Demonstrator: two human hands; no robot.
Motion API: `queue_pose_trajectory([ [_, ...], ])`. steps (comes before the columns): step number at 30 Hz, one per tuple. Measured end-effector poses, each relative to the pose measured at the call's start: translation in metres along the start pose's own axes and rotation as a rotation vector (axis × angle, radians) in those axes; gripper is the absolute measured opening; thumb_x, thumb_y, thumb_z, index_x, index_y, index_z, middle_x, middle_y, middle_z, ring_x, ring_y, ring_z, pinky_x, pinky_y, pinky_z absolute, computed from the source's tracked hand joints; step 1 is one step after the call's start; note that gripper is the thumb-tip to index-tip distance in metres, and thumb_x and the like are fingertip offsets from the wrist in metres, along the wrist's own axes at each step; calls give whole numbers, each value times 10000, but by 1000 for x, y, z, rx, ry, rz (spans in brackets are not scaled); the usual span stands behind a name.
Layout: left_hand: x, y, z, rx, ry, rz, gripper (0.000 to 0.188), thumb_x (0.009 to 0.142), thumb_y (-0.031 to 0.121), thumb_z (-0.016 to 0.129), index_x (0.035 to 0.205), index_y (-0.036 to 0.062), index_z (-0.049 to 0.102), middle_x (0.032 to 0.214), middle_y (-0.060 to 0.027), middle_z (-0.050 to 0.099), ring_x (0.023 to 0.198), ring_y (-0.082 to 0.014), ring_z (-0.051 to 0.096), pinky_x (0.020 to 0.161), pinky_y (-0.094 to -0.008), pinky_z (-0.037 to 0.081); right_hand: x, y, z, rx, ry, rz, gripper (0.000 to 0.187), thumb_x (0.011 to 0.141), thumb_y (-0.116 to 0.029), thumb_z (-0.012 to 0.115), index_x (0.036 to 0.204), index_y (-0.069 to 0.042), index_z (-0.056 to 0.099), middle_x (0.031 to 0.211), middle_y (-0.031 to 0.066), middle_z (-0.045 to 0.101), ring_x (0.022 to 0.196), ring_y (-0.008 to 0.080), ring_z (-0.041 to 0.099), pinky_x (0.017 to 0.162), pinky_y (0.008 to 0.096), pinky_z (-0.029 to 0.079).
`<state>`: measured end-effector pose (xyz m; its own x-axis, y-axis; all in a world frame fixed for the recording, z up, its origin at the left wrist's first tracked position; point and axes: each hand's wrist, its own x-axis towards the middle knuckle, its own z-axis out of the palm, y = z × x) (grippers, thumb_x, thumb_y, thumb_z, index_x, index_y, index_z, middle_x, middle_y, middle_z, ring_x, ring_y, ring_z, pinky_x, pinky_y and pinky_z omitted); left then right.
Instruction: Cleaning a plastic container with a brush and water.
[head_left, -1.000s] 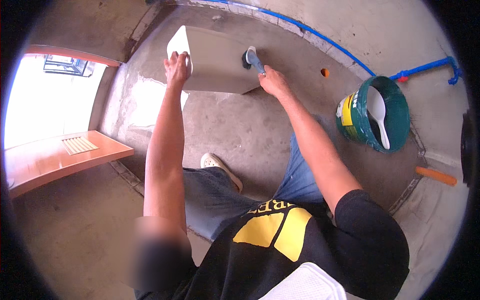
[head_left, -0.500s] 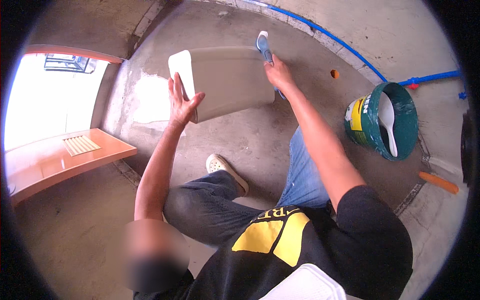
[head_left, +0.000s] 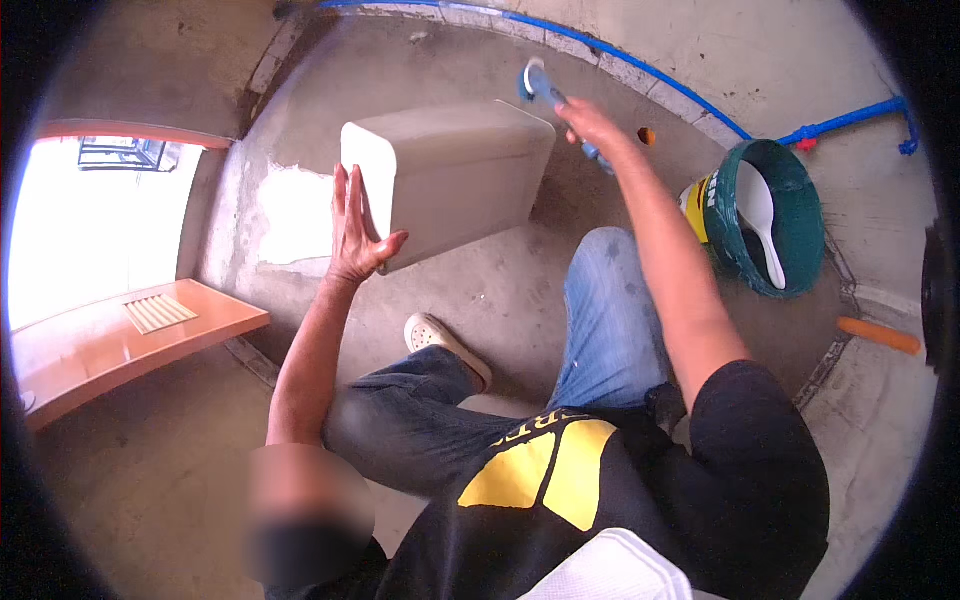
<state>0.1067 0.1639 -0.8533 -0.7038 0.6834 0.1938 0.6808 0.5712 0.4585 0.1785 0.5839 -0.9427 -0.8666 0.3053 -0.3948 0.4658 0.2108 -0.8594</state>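
A boxy, off-white container (head_left: 465, 195), perhaps a bin, lies tilted on the concrete floor. My left hand (head_left: 355, 235) rests against its white rounded end, fingers stretched upward and thumb spread to the side. In my right hand (head_left: 592, 122) is a blue-handled scrub brush (head_left: 545, 88), with the fingers wrapped round its handle. The brush head is in the air beyond the container's far right corner, apart from it. Whether the container is hollow at the white end cannot be seen.
At the right stands a dark green bucket (head_left: 738, 240) with a white dipper (head_left: 758, 205) inside. A blue pipe (head_left: 630, 55) runs along the wall base. An orange pipe (head_left: 880, 335) juts out at the right. An orange-brown door panel (head_left: 90, 350) is at the left.
The brush has come off the container's far right edge and moved up and right with my right hand. The container has tipped, so its upper side now shows. My left hand stays against its end.
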Motion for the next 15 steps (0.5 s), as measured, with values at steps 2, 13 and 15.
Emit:
queue_pose_trajectory([
  [2, 0, 3, -2, 6, 6, 86, 1173, 606, 682, 658, 1497, 118, 143, 1503, -290, 96, 1375, -466, 164, 1072, -589, 208, -24, -32, -11, 46, -7, -37, 441, 941, -403, 471, 1207, -57, 538, 677, 26, 524, 603, 126, 533, 588, 317, 439],
  [13, -23, 30, 4, 116, -122, 398, 1144, 646, 718, 591, 1489, 89, 142, 1490, -343, 68, 1381, -493, 137, 1077, -608, 175, -3, 62, -29, -709, -217, -199, 396, 945, -319, 449, 1225, -49, 524, 879, 110, 646, 827, 274, 604, 735, 411, 443],
  [15, -25, 24, 6, 75, -32, 302, 1138, 644, 714, 592, 1493, 108, 138, 1490, -340, 72, 1376, -501, 141, 1071, -612, 185, -2, 65, -24, -661, -268, 47, 406, 951, -388, 433, 1117, -31, 534, 832, 85, 625, 749, 225, 593, 672, 387, 451],
])
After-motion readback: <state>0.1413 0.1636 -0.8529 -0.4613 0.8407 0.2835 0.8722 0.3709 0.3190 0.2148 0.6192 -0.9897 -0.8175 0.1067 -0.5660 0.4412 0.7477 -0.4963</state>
